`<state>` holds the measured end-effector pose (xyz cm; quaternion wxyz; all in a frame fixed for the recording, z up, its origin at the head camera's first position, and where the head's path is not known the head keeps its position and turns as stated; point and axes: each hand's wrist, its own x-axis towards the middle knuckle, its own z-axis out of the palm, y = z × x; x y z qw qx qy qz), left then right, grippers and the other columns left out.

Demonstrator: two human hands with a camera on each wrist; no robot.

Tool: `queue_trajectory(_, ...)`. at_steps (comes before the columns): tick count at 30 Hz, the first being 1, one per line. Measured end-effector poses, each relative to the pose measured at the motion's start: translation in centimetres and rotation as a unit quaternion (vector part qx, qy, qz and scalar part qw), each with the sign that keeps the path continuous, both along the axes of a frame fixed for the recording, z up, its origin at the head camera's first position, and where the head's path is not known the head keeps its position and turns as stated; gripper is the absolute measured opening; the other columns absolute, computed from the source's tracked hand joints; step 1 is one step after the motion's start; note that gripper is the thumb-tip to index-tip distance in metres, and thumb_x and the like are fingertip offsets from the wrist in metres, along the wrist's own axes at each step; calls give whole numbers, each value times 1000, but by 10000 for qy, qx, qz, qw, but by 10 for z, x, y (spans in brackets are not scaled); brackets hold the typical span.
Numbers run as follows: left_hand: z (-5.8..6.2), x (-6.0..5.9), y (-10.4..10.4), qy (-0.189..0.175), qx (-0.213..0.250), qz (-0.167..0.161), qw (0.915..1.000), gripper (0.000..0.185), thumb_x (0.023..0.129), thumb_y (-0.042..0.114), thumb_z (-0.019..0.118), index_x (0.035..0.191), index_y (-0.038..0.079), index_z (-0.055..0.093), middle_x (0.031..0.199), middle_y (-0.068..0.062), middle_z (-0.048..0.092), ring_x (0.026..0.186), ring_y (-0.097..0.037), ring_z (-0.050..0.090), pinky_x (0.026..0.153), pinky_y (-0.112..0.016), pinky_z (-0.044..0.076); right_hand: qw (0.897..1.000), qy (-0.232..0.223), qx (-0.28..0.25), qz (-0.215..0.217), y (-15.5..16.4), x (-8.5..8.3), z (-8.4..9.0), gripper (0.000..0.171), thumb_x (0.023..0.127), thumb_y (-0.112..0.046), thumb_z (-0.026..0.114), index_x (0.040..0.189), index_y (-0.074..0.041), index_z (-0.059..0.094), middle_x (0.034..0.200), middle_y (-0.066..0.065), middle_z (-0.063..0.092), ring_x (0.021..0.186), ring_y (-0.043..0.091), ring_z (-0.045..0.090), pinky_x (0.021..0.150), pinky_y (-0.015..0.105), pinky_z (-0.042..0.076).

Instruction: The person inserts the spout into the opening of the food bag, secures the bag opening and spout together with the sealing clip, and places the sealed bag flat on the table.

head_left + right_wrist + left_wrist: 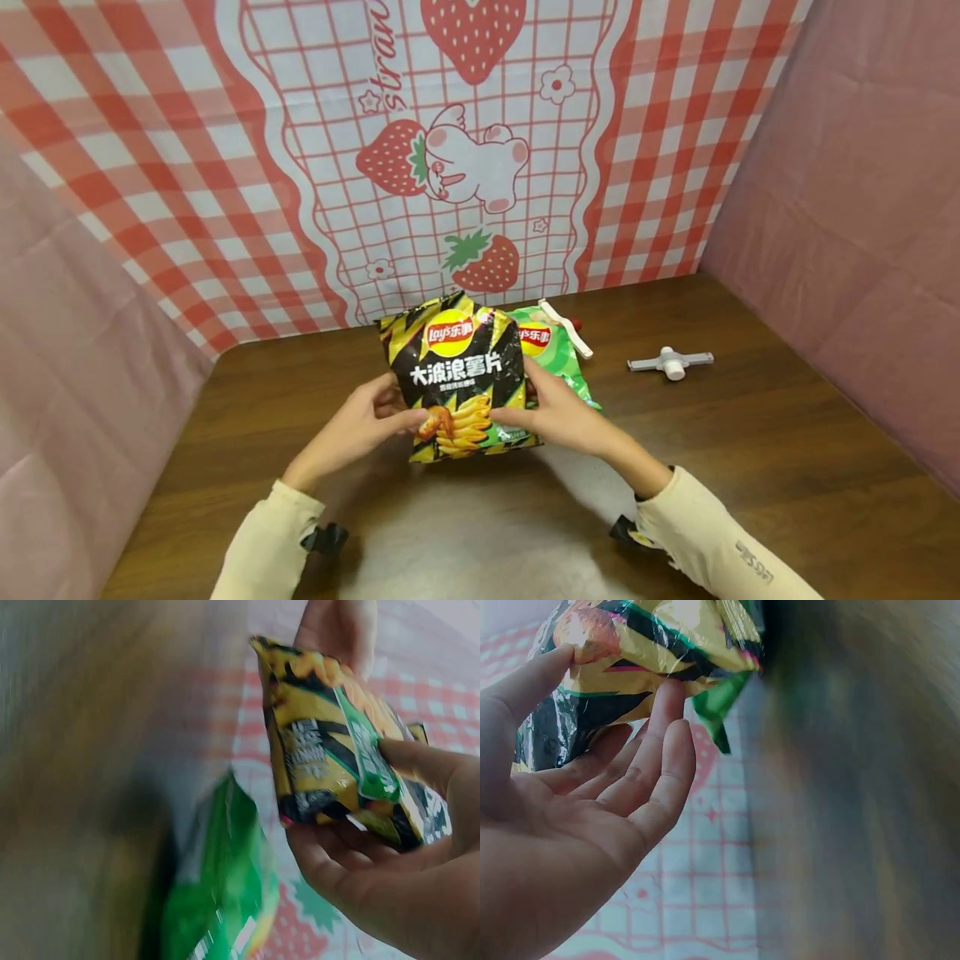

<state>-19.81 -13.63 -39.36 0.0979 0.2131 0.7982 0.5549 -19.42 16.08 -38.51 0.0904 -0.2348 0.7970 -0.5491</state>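
Brown table (750, 467) against checkered strawberry backdrop (315, 167). Black-yellow chip bag (459, 383) held upright above table centre, thumbs in front, fingers behind: left hand (360, 427) grips left edge, right hand (558, 412) grips right edge. Green chip bag (557, 354) lies just behind (white clip (566, 327) on top). Second clip (671, 362) well apart, rightward.

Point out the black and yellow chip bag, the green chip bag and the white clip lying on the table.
black and yellow chip bag (457, 367), head view, on the printed front.
green chip bag (558, 354), head view, on the part showing behind the other bag.
white clip (671, 362), head view, on its round middle.
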Motion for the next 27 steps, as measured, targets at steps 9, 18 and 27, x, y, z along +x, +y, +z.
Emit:
queue_trajectory(9,17,10,36,381,-380,-204,9983,36,89,28,77,111,7,56,86,-8,69,80,-33,69,71,-36,56,9941,-262,975,405,53,0,33,73,86,-36,78,147,-20,40,82,1,58,62,13,49,56,30,45)
queue_trajectory(18,6,12,57,393,-385,-470,9974,36,89,26,77,115,6,61,85,-9,73,77,-34,71,69,-31,57,9814,-661,1357,1190,88,-5,36,37,93,-26,72,120,-5,59,101,8,68,88,29,67,77,39,56)
queue_trajectory(27,-5,11,66,731,-941,-738,9901,30,90,31,76,109,10,67,75,-6,72,69,-29,70,65,-26,53,9697,-841,1696,1544,95,-12,26,32,91,-23,73,117,-5,65,98,4,71,84,24,66,72,45,57)
